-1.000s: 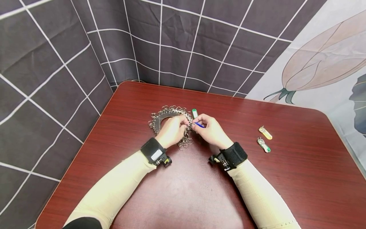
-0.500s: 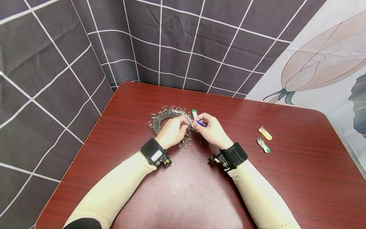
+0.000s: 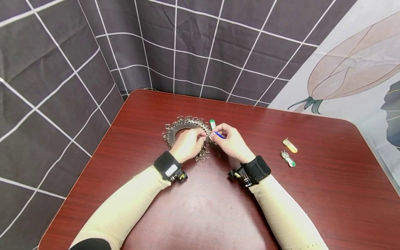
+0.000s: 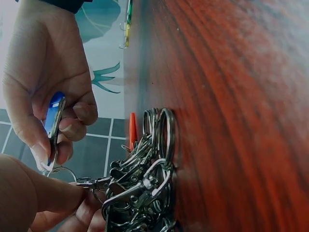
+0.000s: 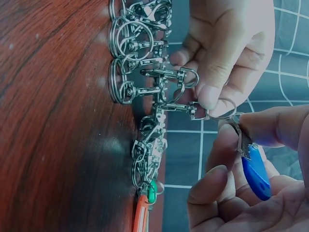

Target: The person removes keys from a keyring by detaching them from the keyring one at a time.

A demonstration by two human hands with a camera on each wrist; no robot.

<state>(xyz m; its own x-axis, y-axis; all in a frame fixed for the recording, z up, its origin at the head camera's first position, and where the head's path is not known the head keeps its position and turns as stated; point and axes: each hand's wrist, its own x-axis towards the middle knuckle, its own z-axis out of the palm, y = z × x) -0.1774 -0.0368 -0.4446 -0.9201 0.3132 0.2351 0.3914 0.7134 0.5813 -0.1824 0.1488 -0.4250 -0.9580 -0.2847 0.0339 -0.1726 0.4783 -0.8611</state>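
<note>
Sleeves, cream, with black wrist straps, reach in from the near table (image 3: 312, 208) edge.

Left hand (image 3: 188, 143): fingers curled, thumb and forefinger pinching a metal clasp (image 5: 181, 107) whose split ring (image 5: 223, 107) sits at the fingertips. The hand rests over the near part of the clasp pile (image 3: 184, 133).

Right hand (image 3: 229, 140): fingers curled, pinching a blue tag (image 5: 255, 171) by its metal end; that end meets the split ring, held just above the table between the two hands.

Clasp pile: a ring-shaped heap of silver clasps and key rings on the red-brown table, touching the left hand.

Green tag (image 3: 213, 124): flat on the table, just beyond the right hand, beside the pile. An orange tag (image 4: 132, 130) shows at the pile's edge in the wrist views.

Yellow tag (image 3: 290, 145) and second green tag (image 3: 288, 158): on the table, well apart to the right.

Backdrop: dark grid cloth (image 3: 200, 45); flower print (image 3: 353, 62) at right.
</note>
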